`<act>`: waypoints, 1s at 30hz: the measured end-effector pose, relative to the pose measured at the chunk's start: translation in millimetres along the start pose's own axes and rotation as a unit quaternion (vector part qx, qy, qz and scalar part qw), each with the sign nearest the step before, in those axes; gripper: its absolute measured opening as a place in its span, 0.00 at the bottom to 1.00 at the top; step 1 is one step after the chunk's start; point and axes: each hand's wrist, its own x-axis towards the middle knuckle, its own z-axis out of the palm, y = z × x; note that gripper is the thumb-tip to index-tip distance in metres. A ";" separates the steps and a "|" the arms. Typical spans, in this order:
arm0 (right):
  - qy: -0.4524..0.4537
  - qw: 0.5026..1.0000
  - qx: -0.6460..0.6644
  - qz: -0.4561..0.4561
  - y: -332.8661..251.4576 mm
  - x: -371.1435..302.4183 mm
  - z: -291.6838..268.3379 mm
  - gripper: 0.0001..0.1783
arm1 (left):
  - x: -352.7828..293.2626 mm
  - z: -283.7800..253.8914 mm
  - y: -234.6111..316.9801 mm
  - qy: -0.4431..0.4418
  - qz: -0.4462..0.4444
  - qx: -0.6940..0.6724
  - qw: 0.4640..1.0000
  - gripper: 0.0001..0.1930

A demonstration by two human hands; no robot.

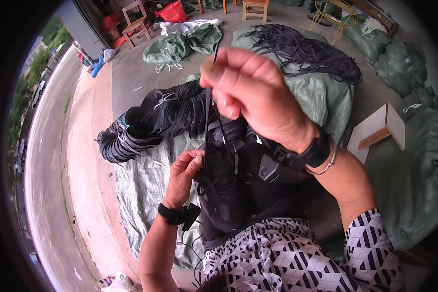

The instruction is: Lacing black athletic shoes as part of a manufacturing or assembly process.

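Observation:
A black lace-up shoe (222,197) rests on my lap, its toe toward me. My left hand (181,177) is closed at the shoe's left edge, thumb and fingers pinched there beside the lace. Raised above the shoe, my right hand (250,87) pinches a dark shoelace (208,129) between thumb and fingers, slightly blurred. The lace stretches down from those fingers to the shoe's upper near my left fingertips. A short end of it sticks up above the right fingers. Part of the shoe's opening lies in shadow.
Bundled black shoes (165,119) lie ahead on a green-grey woven sheet (146,190). A heap of dark laces (304,51) sits farther right. Full green sacks (401,65) line the right side, near a pale wooden stool (382,129). A wooden chair (135,23) stands at the back left.

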 end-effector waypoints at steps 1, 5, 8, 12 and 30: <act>-0.015 0.997 -0.016 -0.076 -27.0 4.7 5.3 0.12 | -1.3 3.2 4.8 -0.022 0.031 0.020 0.999 0.13; -0.078 0.971 -0.065 -0.218 -62.0 -2.4 27.6 0.08 | -1.8 21.5 36.8 -0.101 0.094 0.052 0.989 0.17; -0.190 0.974 -0.098 -0.070 -72.8 -20.6 31.6 0.07 | -31.0 35.4 70.4 -0.062 0.179 0.101 0.977 0.16; -0.112 0.951 -0.187 -0.218 -50.9 -22.0 -15.4 0.10 | -15.5 28.4 56.4 -0.018 0.044 -0.017 0.999 0.12; -0.062 0.927 -0.339 0.146 118.1 -138.1 -31.9 0.08 | -30.4 -101.2 4.6 0.311 0.071 -0.395 0.862 0.09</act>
